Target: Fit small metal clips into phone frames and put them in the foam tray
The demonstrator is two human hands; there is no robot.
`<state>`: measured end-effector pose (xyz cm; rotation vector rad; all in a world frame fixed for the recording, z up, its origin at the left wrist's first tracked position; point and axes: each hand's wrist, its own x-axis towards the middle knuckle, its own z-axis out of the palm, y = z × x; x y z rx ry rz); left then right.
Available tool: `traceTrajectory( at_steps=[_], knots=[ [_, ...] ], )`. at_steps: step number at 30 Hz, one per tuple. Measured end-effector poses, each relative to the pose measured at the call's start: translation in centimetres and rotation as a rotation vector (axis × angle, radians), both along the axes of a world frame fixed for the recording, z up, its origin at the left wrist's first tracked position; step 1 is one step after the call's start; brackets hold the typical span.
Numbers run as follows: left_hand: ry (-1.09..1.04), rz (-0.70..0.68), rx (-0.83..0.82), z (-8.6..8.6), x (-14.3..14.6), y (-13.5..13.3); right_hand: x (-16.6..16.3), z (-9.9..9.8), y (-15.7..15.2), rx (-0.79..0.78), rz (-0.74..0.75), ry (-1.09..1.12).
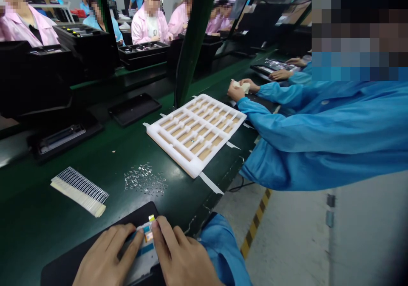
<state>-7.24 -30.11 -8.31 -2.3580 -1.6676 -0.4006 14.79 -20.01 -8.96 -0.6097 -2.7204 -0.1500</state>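
My left hand and my right hand lie at the bottom of the view, on a black work mat. Their fingertips press from either side on a white and blue printed piece. A small yellow and orange part shows at its far end, between my fingertips. My fingers hide part of the piece, and its exact shape cannot be made out. A blue sleeve of my own lies to the right of my right hand.
A white foam tray with tan slots stands on the green bench. Small shiny metal pieces lie scattered nearby, beside a stack of barcode labels. A co-worker's blue-sleeved hands hold something white to the right. Other workers sit across the bench.
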Motion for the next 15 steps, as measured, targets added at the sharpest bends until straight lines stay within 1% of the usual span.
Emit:
traceTrajectory(
  at_steps=[2, 3, 5, 8, 10, 13, 15],
  knots=[
    [-0.01, 0.025, -0.024, 0.2, 0.1, 0.0, 0.1, 0.3, 0.3, -0.045, 0.001, 0.026],
    [-0.015, 0.037, -0.037, 0.3, 0.1, -0.1, 0.2, 0.6, 0.5, -0.096, 0.011, 0.054],
    [-0.002, 0.033, -0.057, 0.5, 0.0, -0.1, 0.5, 1.2, 1.1, -0.271, 0.029, 0.164],
    [0.05, -0.008, -0.055, 0.9, -0.5, 0.1, 1.2, 1.5, 2.3, -0.597, 0.005, 0.475],
    [0.05, 0.003, -0.039, 1.5, -0.6, 0.3, 1.7, 1.1, 3.2, -0.724, -0.067, 0.705],
    [0.026, 0.017, -0.003, 2.0, -0.7, 0.4, 1.9, -0.2, 4.5, -0.794, -0.222, 0.994],
    [0.043, 0.009, -0.01, 1.6, -0.6, 0.0, 1.6, -1.4, 4.9, -0.786, -0.298, 1.15]
  ],
)
